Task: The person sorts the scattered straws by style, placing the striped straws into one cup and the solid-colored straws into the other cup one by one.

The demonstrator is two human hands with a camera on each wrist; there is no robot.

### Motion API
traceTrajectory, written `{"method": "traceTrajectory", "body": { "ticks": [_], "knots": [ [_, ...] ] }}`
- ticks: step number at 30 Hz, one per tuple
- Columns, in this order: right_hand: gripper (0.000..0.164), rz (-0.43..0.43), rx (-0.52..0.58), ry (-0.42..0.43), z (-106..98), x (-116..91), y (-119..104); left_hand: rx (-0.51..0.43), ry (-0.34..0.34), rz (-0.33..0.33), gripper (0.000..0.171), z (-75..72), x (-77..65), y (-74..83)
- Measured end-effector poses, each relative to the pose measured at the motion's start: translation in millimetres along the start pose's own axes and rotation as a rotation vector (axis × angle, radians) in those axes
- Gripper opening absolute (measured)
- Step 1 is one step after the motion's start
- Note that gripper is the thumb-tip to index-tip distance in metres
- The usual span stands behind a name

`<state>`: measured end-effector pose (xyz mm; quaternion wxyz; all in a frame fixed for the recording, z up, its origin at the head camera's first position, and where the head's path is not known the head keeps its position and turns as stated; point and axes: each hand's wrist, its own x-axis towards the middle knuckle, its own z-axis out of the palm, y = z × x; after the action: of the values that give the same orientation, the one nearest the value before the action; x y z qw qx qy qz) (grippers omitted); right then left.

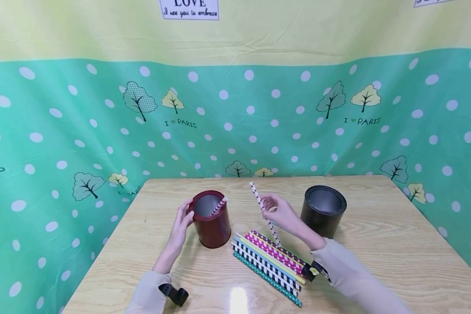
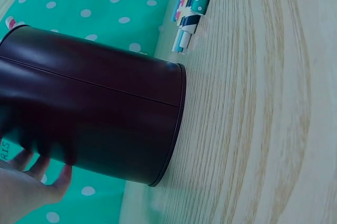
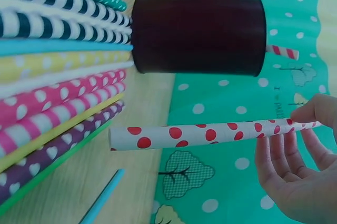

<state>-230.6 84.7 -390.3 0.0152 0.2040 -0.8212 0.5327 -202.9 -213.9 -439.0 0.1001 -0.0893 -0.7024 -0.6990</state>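
A dark red can point(image 1: 213, 229) stands upright on the table, with a red-and-white striped paper straw point(image 1: 219, 206) leaning inside and poking above its rim. My left hand point(image 1: 182, 223) holds this can by its left side near the rim; bent fingers point(image 2: 62, 182) rest against its wall in the left wrist view. Between thumb and fingers, my right hand point(image 1: 280, 212) pinches a white paper straw with red dots point(image 3: 181, 135). That straw is tilted, its lower end just above or touching a row of paper straws point(image 1: 267, 261) on the table; I cannot tell which.
A black can point(image 1: 325, 209) stands behind and to the right of my right hand, its inside dark. The lying straws come in several patterns, among them a green dotted one point(image 1: 259, 272) at the near edge. A patterned cloth point(image 1: 235, 109) hangs behind the wooden table point(image 1: 388, 244).
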Motion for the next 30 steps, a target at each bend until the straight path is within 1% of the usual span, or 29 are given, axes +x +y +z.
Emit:
{"method": "traceTrajectory", "body": {
  "ticks": [9,16,23,30],
  "knots": [
    [0.032,-0.017,0.077,0.027,5.0,1.3,-14.9,-0.003,0.022,0.008,0.043,1.6,0.4,-0.7],
    [0.032,-0.036,0.149,0.045,7.0,1.0,-27.9,0.008,0.036,0.028,0.041,2.9,0.7,-1.2],
    [0.03,-0.029,0.206,0.067,9.4,3.8,-38.3,0.004,0.046,0.025,0.042,4.3,-0.8,-0.5],
    [0.027,-0.072,0.267,0.096,10.4,6.6,-47.2,0.008,0.057,0.038,0.042,5.2,0.0,-0.5]
  ]
}}
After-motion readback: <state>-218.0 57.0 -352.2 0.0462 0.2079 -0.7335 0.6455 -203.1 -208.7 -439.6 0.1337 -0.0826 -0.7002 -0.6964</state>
